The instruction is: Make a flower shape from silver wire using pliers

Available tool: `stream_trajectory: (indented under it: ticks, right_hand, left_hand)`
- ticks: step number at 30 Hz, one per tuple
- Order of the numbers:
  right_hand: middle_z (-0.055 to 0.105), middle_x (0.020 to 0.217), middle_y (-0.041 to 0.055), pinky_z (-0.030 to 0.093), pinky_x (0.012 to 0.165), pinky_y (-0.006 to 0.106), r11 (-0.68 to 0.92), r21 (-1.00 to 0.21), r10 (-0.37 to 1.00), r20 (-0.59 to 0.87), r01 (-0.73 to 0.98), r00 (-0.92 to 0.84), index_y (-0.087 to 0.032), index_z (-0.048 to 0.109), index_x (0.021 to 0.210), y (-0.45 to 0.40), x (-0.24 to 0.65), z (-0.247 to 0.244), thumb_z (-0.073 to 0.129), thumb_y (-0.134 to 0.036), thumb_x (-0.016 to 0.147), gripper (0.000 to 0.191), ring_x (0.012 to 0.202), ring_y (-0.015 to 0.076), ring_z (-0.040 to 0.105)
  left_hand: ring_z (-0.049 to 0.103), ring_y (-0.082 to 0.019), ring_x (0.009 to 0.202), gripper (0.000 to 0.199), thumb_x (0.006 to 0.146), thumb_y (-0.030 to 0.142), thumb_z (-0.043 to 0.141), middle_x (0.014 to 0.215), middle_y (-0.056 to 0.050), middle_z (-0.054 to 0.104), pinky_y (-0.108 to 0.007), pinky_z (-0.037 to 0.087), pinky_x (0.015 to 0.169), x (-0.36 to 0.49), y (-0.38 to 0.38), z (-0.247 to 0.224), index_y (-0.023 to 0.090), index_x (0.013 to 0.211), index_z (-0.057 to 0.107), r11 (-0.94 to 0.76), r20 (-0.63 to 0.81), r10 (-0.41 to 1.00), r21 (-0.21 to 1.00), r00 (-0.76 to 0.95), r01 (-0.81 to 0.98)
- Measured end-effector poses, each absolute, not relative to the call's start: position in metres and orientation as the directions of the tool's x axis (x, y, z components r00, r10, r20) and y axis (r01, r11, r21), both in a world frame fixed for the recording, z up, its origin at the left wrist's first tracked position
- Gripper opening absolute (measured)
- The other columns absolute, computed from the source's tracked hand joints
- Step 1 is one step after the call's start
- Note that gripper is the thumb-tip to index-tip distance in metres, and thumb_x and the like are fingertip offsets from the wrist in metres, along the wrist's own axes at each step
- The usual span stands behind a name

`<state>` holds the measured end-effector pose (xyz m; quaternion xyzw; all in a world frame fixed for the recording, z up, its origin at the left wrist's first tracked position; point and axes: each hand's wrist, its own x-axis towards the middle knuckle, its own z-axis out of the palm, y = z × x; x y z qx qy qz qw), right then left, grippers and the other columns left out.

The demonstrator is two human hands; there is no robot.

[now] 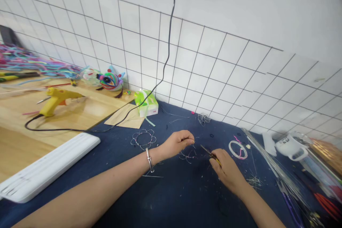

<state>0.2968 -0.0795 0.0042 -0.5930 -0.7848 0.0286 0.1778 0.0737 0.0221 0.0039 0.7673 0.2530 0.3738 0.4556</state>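
**Thin, curved silver wire (189,157) pinched in the left hand (176,145), small yellow-handled metal pliers (214,157) in the right hand (227,168)**

Pinching the wire between thumb and fingertips with the left hand, just above the dark blue tabletop (171,199). Wearing a shiny silver bangle (150,160) on the left wrist. Gripping the pliers in the right hand, fingers folded round the handles, tip pointed toward the wire, near but apart from it. Too small to tell: pliers' jaws parted or together.

Just beside the bangle, a silver wire ring with petal-like loops (144,144). Beyond the hands, by the white tiled wall (187,60), a small tangle of silver wire (203,119). To the right of the right hand, a flat white ring (231,150) with a twisted pink strip (240,152), plus scattered wire clippings (254,182). Farther right, a bundle of long silver wires (268,162) and a white mug (287,148). Farther left, a yellow glue gun (55,100) on a pale wooden board (93,105).
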Motion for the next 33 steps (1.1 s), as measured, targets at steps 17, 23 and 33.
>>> stream_trajectory:
  ticks: [17,23,33]
  right_hand:
    - [0.054,0.084,0.0069,0.037,0.073,0.034,0.365,-0.124,0.906,0.277,0.923,-0.321,-0.019,0.054,0.089,-0.084,0.289,0.004,0.04,-0.034,0.088,0.021,0.08,0.0201,0.046]
    - [0.053,0.078,0.0054,0.037,0.069,0.032,0.384,-0.125,0.896,0.289,0.915,-0.337,-0.019,0.055,0.086,-0.083,0.29,-0.001,0.039,-0.032,0.088,0.021,0.077,0.0186,0.046]
    - [0.051,0.074,0.0036,0.036,0.067,0.03,0.376,-0.137,0.904,0.273,0.917,-0.33,-0.019,0.054,0.081,-0.085,0.287,-0.003,0.035,-0.027,0.09,0.022,0.074,0.0172,0.046]
  left_hand:
    - [0.053,-0.012,0.072,0.016,0.083,0.016,0.044,0.077,-0.002,0.058,-0.021,0.039,0.066,0.078,0.013,0.006,0.018,0.078,0.059,-0.699,0.456,0.555,0.708,0.696,0.094]
    - [0.053,-0.012,0.073,0.016,0.084,0.017,0.044,0.078,-0.002,0.058,-0.021,0.039,0.067,0.079,0.013,0.006,0.018,0.08,0.058,-0.729,0.454,0.535,0.675,0.713,0.117]
    - [0.053,-0.011,0.075,0.015,0.085,0.017,0.043,0.078,-0.001,0.057,-0.022,0.041,0.069,0.079,0.011,0.004,0.016,0.08,0.057,-0.758,0.494,0.512,0.646,0.703,0.097]
